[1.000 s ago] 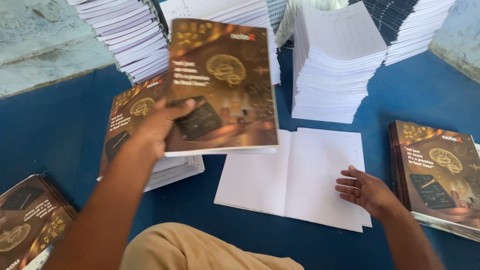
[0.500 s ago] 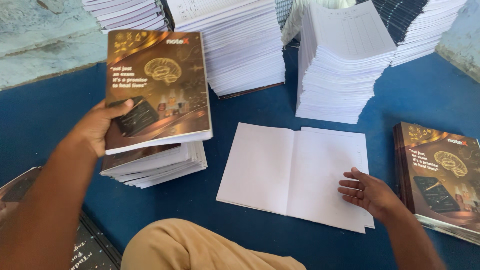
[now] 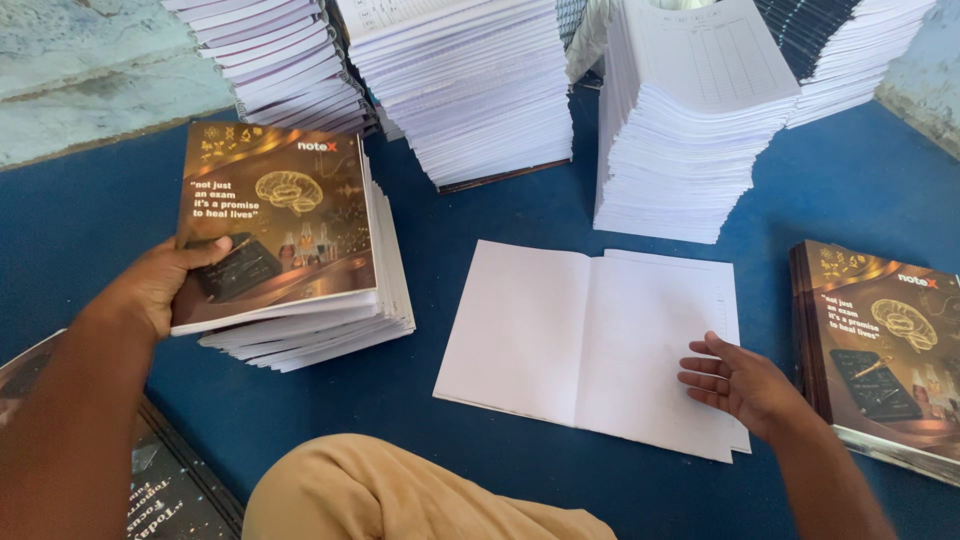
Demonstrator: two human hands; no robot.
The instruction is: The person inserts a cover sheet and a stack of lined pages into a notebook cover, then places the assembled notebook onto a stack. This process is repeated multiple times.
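Nearest you, your bent knee in tan cloth (image 3: 420,495) sits at the bottom edge, with a dark printed cover (image 3: 165,490) lying on the floor to its left. Just beyond, your right hand (image 3: 745,385) lies flat with loose, spread fingers (image 3: 705,365) on the right-hand leaf of the open white page block (image 3: 560,330), holding nothing; the block stretches away to the left of your fingertips on the blue mat (image 3: 110,220). Your left hand (image 3: 160,285) grips the brown-covered notebook (image 3: 275,220) at its near left corner, thumb on top of the cover and the other fingers hidden beneath, so the book extends up and to the right from your grasp. It rests on top of the short stack of finished notebooks (image 3: 320,335). At your right, well apart from your right hand, lies another pile of brown-covered books (image 3: 880,340). Farther off stand tall stacks of white uncovered page blocks (image 3: 690,130), in the middle and on both sides.
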